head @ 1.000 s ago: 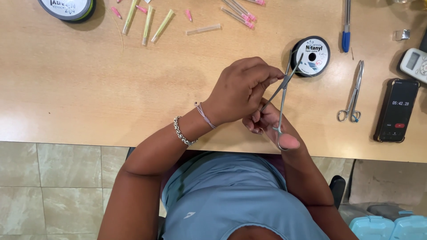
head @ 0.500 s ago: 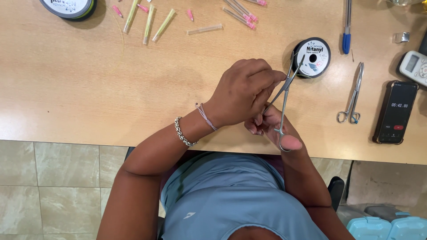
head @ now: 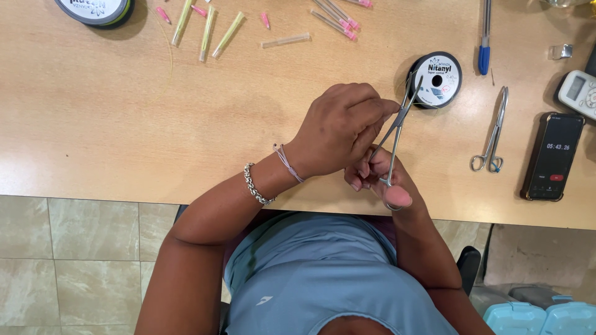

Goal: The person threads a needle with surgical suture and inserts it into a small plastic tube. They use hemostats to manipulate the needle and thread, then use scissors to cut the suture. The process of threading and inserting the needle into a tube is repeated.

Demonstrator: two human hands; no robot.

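The metal clamp [head: 397,133], a slim scissor-handled tool, stands slanted just above the near edge of the wooden surface [head: 124,124], its tip pointing to about 1 o'clock toward the black-and-white thread spool [head: 436,79]. The right hand [head: 382,180] holds its ring handles from below, fingers closed through and around the loops, thumb at the lowest ring. The left hand [head: 338,127] crosses over from 9 o'clock, its fingers pinched shut against the clamp's shaft near the middle; whether something thin sits between those fingertips cannot be told. Two bracelets [head: 267,177] circle the left wrist.

At 3 o'clock from the hands a second pair of clamps [head: 492,133] lies flat, and beyond it a dark phone [head: 554,155] with a lit screen. A blue pen [head: 485,37] lies at 1 o'clock. At 11 o'clock, well apart, pale yellow-green tubes [head: 208,31] and pink-capped needles [head: 335,15] are scattered, with another spool [head: 96,9] at the far left corner.
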